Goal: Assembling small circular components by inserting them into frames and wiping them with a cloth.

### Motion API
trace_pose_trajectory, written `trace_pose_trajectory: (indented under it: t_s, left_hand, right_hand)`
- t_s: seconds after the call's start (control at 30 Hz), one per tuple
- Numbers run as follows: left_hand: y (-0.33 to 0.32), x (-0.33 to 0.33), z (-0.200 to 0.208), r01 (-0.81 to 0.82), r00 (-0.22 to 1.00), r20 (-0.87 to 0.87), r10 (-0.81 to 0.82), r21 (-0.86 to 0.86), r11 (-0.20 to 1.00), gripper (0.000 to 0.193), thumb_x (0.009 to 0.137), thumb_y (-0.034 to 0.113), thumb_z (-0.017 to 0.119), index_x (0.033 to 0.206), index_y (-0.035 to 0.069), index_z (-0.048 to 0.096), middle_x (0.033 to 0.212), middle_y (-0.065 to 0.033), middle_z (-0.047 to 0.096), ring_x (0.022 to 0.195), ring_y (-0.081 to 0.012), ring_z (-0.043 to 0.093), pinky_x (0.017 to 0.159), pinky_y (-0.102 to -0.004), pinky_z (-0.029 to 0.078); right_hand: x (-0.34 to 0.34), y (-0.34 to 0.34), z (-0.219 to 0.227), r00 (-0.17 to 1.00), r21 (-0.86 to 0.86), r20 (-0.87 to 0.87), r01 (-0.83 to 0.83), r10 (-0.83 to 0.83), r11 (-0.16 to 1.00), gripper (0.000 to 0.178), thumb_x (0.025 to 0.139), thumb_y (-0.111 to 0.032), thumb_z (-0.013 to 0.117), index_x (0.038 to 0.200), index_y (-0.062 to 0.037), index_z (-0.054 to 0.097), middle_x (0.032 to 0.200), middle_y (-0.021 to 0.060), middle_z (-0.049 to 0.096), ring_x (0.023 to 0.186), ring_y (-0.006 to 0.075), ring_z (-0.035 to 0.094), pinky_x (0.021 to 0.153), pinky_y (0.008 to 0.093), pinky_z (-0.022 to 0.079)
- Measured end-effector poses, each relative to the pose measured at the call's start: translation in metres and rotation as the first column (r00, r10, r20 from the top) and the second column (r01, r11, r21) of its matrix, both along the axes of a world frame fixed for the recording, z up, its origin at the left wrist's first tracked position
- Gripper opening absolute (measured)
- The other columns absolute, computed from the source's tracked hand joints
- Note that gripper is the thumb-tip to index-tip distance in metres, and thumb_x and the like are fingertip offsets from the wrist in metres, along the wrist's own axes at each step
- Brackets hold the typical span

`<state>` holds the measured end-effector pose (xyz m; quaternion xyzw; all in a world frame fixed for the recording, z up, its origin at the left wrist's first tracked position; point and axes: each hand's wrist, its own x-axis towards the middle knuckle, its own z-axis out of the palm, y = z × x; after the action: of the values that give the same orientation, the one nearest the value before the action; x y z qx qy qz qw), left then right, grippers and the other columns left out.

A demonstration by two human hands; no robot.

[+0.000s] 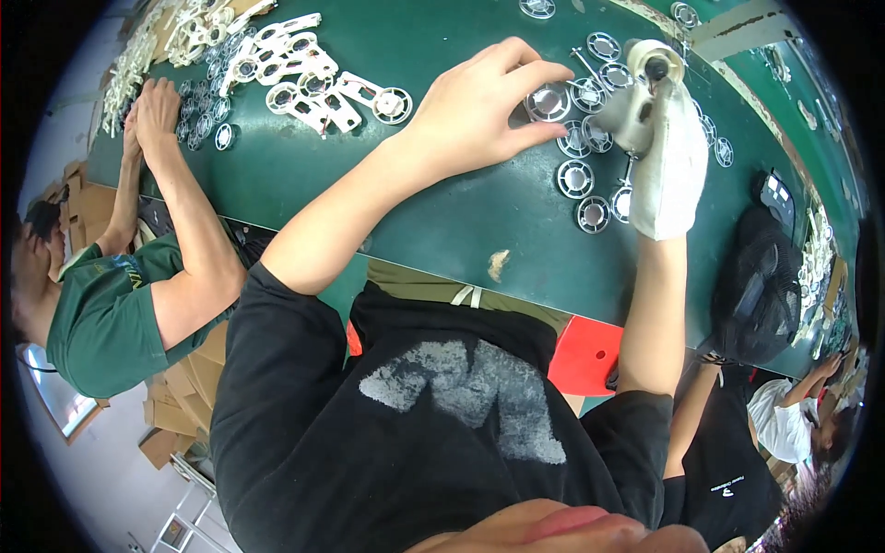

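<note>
Discs (575, 179), silver, clustered within reach, presumably for convenience; left hand (477, 112) half open around one, contact unclear; gloved right hand (671, 168), closure and hold indeterminable.

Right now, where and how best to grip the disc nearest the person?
Grip the disc by its outer rim, probably with the left hand coming from the near left: it lies flat, its round rim exposed there, while neighbouring discs sit close on its far and right sides.
</note>
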<state>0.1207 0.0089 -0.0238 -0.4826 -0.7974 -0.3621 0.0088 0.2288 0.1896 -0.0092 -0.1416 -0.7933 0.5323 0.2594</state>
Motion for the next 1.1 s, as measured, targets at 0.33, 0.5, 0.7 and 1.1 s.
trace_pose_trajectory:
  t_s: [0.33,0.5,0.7,1.1]
  left_hand:
    - [0.000,-0.005,-0.002,-0.068,0.931,-0.328,0.162,0.282,0.957,0.052,0.068,0.050,0.089,0.085,0.010,0.061,0.079,-0.0010,0.059,0.071,-0.0218,0.059,0.074,-0.0359,0.043]
    - [0.002,0.007,-0.012,-0.091,0.994,0.079,0.070,0.304,0.948,0.039,0.079,0.036,0.087,0.092,0.007,0.065,0.090,-0.0057,0.067,0.084,-0.0251,0.065,0.079,-0.0361,0.051]
    - [-0.004,0.003,0.000,0.154,0.969,0.145,-0.202,0.288,0.945,0.040,0.086,0.020,0.076,0.118,0.002,0.060,0.110,-0.0110,0.067,0.101,-0.0256,0.066,0.089,-0.0354,0.052]
    - [-0.010,0.000,0.010,0.084,0.989,0.101,-0.106,0.202,0.976,0.062,0.081,0.029,0.086,0.130,0.005,0.058,0.122,-0.0069,0.068,0.104,-0.0235,0.068,0.086,-0.0333,0.055]
  right_hand:
    - [0.004,-0.037,0.017,0.777,0.172,0.595,-0.370,0.203,0.913,0.042,0.086,-0.025,0.063,0.126,-0.0143,0.067,0.091,0.0190,0.072,0.084,0.0385,0.070,0.078,0.0466,0.055]
    - [0.005,-0.039,0.008,0.827,0.028,0.494,-0.323,0.268,0.946,0.043,0.086,-0.020,0.069,0.126,-0.0039,0.064,0.093,0.0137,0.071,0.083,0.0244,0.067,0.074,0.0361,0.053]
    - [0.006,-0.031,0.022,0.817,-0.003,0.482,-0.361,0.318,0.933,0.053,0.083,-0.014,0.071,0.132,0.0015,0.061,0.104,0.0094,0.071,0.090,0.0145,0.064,0.078,0.0304,0.052]
    - [0.006,-0.023,0.026,0.860,0.045,0.396,-0.367,0.320,0.929,0.052,0.079,-0.011,0.071,0.130,-0.0019,0.065,0.103,0.0073,0.070,0.089,0.0136,0.062,0.083,0.0290,0.052]
